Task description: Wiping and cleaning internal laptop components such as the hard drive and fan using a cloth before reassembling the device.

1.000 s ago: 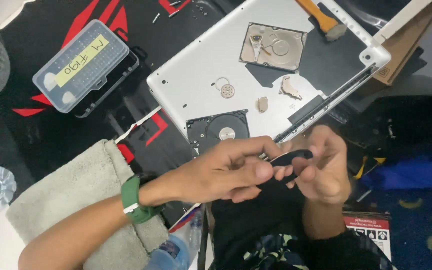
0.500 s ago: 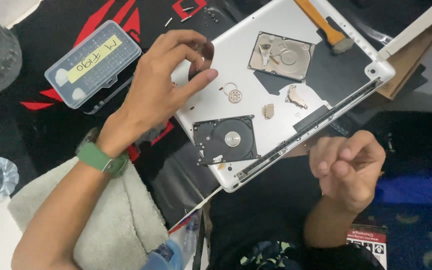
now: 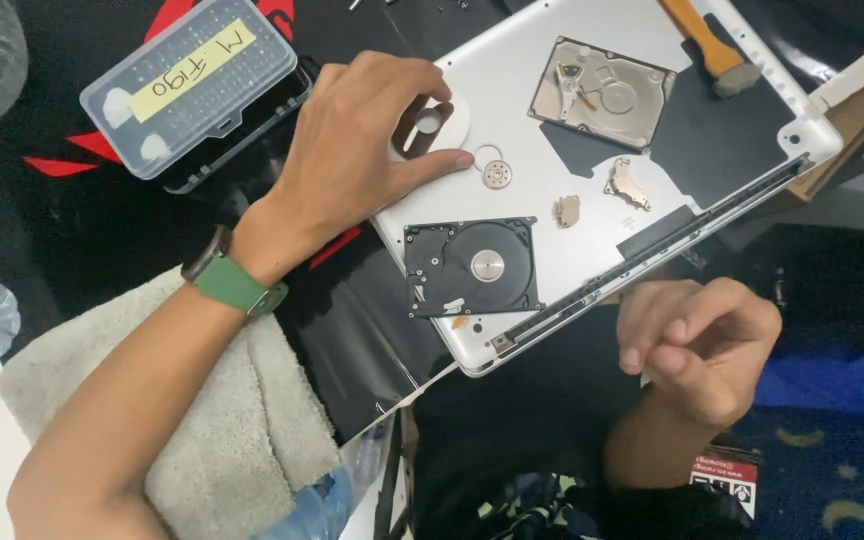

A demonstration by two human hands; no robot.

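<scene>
Bare silver laptop lid [image 3: 512, 80] lies open between the small ringed metal washer [image 3: 495, 172] and the uncovered grey hard drive [image 3: 602, 95] at upper right. The black opened drive [image 3: 472, 268] blocks the lower centre; two small metal brackets [image 3: 628, 186] crowd the middle.
</scene>
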